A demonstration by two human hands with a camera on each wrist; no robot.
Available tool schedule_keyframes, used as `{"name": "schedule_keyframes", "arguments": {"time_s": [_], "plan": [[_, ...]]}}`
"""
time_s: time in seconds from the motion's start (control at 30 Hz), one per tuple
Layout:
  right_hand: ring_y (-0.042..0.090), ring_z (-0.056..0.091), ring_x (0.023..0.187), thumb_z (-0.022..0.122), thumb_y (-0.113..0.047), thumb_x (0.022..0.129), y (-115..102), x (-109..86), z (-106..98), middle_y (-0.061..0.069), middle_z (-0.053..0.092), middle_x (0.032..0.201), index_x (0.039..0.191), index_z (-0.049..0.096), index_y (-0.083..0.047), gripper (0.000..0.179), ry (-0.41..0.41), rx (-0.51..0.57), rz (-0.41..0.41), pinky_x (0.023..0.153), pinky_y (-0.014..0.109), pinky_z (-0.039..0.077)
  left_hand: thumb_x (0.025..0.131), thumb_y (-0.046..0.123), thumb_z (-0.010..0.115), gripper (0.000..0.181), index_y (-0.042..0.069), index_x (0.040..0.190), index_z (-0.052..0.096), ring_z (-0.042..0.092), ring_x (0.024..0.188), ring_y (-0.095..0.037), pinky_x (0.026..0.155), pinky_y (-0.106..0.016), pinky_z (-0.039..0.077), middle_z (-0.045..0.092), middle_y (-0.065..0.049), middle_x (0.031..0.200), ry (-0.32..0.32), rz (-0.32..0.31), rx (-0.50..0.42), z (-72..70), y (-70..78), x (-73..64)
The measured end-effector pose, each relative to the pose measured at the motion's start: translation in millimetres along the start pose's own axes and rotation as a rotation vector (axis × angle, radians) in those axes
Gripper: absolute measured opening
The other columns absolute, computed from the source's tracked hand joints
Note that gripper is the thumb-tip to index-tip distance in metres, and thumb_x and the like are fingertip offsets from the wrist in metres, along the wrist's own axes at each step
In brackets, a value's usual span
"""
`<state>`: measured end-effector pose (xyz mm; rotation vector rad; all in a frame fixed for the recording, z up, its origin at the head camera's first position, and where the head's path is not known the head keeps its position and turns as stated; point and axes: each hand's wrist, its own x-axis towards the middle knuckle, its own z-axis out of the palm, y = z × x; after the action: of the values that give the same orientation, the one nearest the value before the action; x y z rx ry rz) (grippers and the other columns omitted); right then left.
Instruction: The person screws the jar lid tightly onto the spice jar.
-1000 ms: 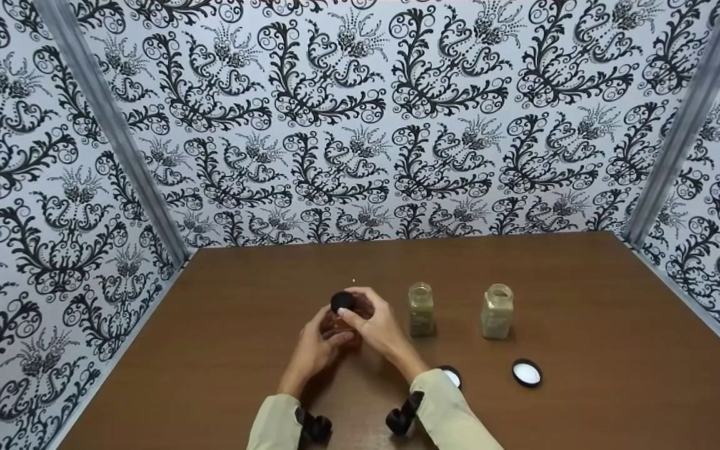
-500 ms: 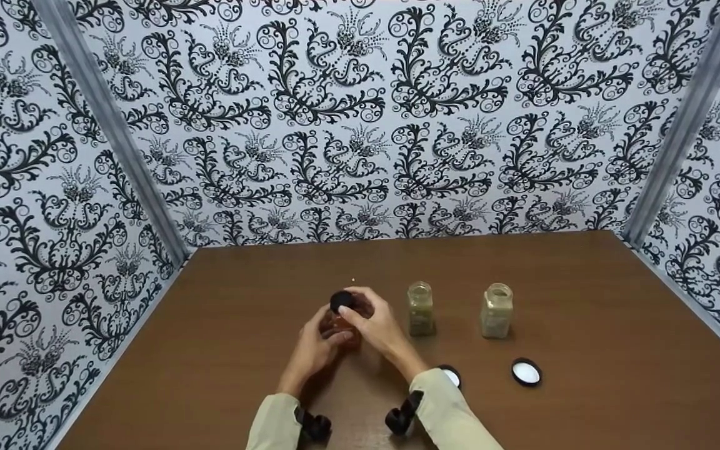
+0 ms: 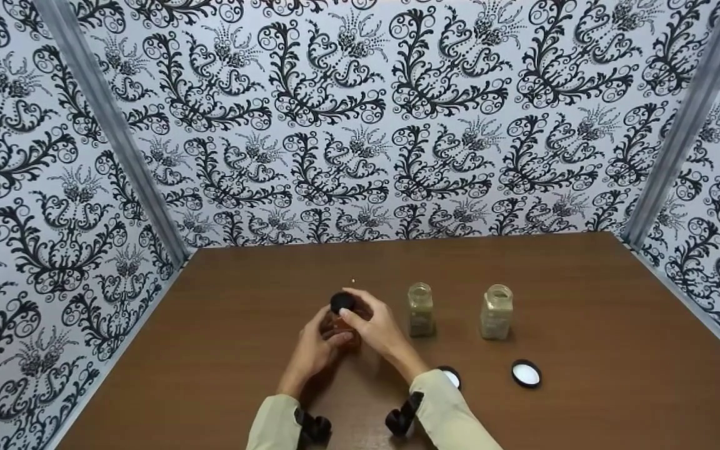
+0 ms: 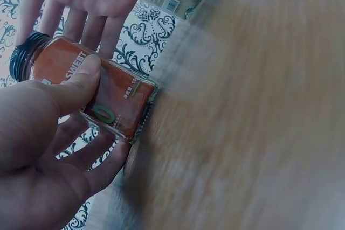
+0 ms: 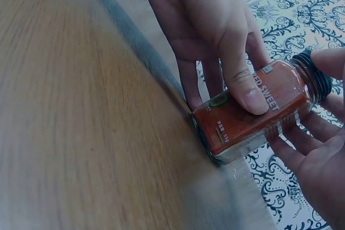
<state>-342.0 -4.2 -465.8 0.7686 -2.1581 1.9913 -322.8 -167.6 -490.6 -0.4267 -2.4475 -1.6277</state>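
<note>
A small square glass spice jar [image 4: 126,87] with red powder inside stands upright on the table between my hands. Its label reads "sweet" in the left wrist view. My left hand [image 3: 315,353] grips the jar's body, thumb flat across the label and fingers around the far side. At the top, my right hand [image 3: 380,328] holds the black ridged lid [image 3: 342,303] between thumb and fingers. The lid sits on the jar's neck. In the right wrist view the jar's base is right at the tabletop, and the right fingers [image 5: 307,138] reach beneath the lid alongside the glass.
Two lidless glass jars stand to the right, one with greenish contents [image 3: 421,315] and one with paler contents [image 3: 497,315]. Two black lids lie white side up: one [image 3: 527,374] at the right, another [image 3: 451,377] partly behind the right sleeve. Patterned walls [image 3: 360,156] enclose the brown table [image 3: 241,300].
The right hand's fingers have shifted very slightly at the lid. The left hand, the jar and the other things stay in place.
</note>
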Motion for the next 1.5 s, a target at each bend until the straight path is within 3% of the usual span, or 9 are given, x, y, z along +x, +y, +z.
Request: {"name": "schedule_keyframes", "arguments": {"time_s": [0.37, 0.67, 0.8, 1.07, 1.5], "plan": [[0.035, 0.066, 0.116, 0.074, -0.014, 0.091, -0.1, 1.4, 4.9, 0.024, 0.067, 0.122, 0.123, 0.054, 0.002, 0.041, 0.061, 0.029, 0.021, 0.102, 0.043, 0.054, 0.09, 0.006, 0.072, 0.056, 0.0, 0.141, 0.05, 0.065, 0.118, -0.036, 0.101, -0.04, 0.055, 0.063, -0.025, 0.129, 0.015, 0.025, -0.038, 1.7, 2.5, -0.1], [0.034, 0.062, 0.122, 0.067, -0.019, 0.096, -1.3, -1.4, 2.4, 0.022, 0.063, 0.132, 0.137, 0.056, -0.005, 0.045, 0.027, -0.01, 0.049, 0.107, 0.045, 0.05, 0.091, 0.007, 0.072, 0.055, 0.001, 0.141, 0.05, 0.063, 0.121, -0.037, 0.102, -0.041, 0.054, 0.063, -0.024, 0.129, 0.012, 0.024, -0.051, 1.5, 2.0, -1.6], [0.033, 0.063, 0.121, 0.065, -0.017, 0.097, -1.3, 0.0, 1.9, 0.021, 0.065, 0.13, 0.133, 0.059, -0.006, 0.039, 0.028, -0.007, 0.038, 0.105, 0.042, 0.051, 0.09, 0.006, 0.072, 0.056, 0.002, 0.141, 0.05, 0.063, 0.121, -0.038, 0.103, -0.044, 0.054, 0.063, -0.024, 0.128, 0.017, 0.018, -0.041, 1.3, 2.2, -1.2], [0.037, 0.063, 0.12, 0.071, -0.014, 0.092, -1.1, 0.7, 6.2, 0.027, 0.065, 0.125, 0.123, 0.053, 0.004, 0.04, 0.061, 0.049, 0.044, 0.105, 0.046, 0.052, 0.09, 0.011, 0.073, 0.054, 0.007, 0.14, 0.052, 0.063, 0.12, -0.036, 0.104, -0.045, 0.053, 0.063, -0.022, 0.132, 0.014, -0.009, 0.009, 1.4, 1.6, 0.2], [0.032, 0.062, 0.123, 0.067, -0.017, 0.095, -1.0, 0.1, 2.0, 0.02, 0.065, 0.131, 0.134, 0.058, -0.004, 0.042, 0.033, -0.008, 0.06, 0.106, 0.04, 0.05, 0.092, 0.008, 0.071, 0.054, 0.005, 0.141, 0.051, 0.062, 0.122, -0.038, 0.104, -0.044, 0.053, 0.062, -0.024, 0.131, 0.013, 0.001, 0.011, 0.6, 0.7, 0.5]]}}
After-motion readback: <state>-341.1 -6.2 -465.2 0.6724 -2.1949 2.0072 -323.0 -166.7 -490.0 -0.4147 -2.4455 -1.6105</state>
